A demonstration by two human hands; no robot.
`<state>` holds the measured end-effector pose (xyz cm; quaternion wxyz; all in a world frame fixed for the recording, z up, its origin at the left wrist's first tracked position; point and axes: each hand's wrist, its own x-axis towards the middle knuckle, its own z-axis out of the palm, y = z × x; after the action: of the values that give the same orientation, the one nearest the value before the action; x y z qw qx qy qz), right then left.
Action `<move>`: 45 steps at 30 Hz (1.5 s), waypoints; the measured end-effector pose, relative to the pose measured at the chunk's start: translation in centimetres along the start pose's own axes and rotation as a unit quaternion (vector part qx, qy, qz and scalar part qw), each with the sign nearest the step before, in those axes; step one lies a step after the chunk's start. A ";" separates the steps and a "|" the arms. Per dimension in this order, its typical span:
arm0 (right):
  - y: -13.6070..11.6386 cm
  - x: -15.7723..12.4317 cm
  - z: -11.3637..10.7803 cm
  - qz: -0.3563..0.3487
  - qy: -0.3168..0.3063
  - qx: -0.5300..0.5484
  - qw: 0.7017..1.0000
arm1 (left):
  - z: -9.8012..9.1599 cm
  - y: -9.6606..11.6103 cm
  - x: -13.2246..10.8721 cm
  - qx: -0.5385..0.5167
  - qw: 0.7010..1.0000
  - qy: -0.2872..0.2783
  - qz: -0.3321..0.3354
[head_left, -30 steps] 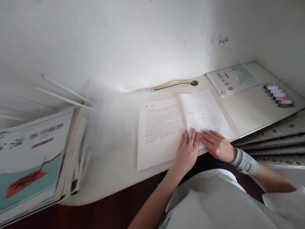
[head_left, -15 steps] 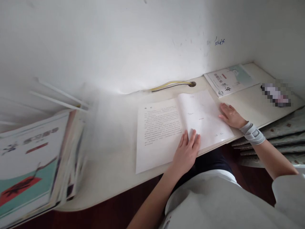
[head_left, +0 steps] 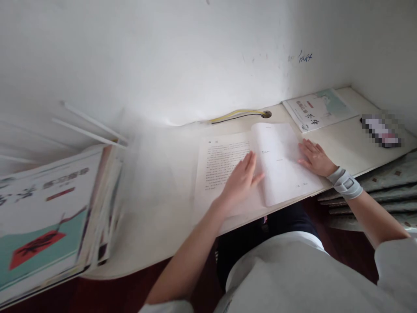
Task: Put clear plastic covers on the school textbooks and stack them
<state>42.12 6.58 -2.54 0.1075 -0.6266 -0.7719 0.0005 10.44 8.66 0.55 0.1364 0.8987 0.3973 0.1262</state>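
An open booklet (head_left: 283, 174) lies on the white desk, its left page printed with lines of text and its right page nearly blank. My left hand (head_left: 243, 176) is over the left page near the fold, fingers stretched out and nothing in them. Whether its palm touches the paper I cannot tell. My right hand (head_left: 316, 157), with a grey wrist strap (head_left: 344, 181), rests flat at the right page's outer edge, fingers extended.
A stack of books (head_left: 48, 217) stands at the left of the desk (head_left: 156, 217). Toward the back right lie another book (head_left: 319, 109) and a blurred-out phone-like object (head_left: 381, 131). Yellow and black cables (head_left: 237, 114) run into a desk hole by the wall.
My left hand has moved left and up from the booklet's lower fold onto the text page. The right hand stays at the page edge. The view has shifted slightly.
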 end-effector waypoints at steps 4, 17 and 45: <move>0.2 -0.1 0.6 0.005 0.012 0.004 1.000 | 0.3 -2.3 6.0 -0.009 0.996 -0.031 -0.081; 0.2 -0.1 0.8 -0.007 0.041 0.026 0.999 | 2.6 0.9 9.5 0.087 0.982 -0.045 -0.162; -15.4 -2.5 0.3 -0.241 0.020 -0.014 0.970 | -7.1 -9.3 -7.0 -0.182 0.874 0.174 -0.416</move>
<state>27.65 0.89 -1.20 0.1107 -0.4233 -0.8978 -0.0490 -2.86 10.49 3.10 0.2663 0.5730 0.7217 0.2827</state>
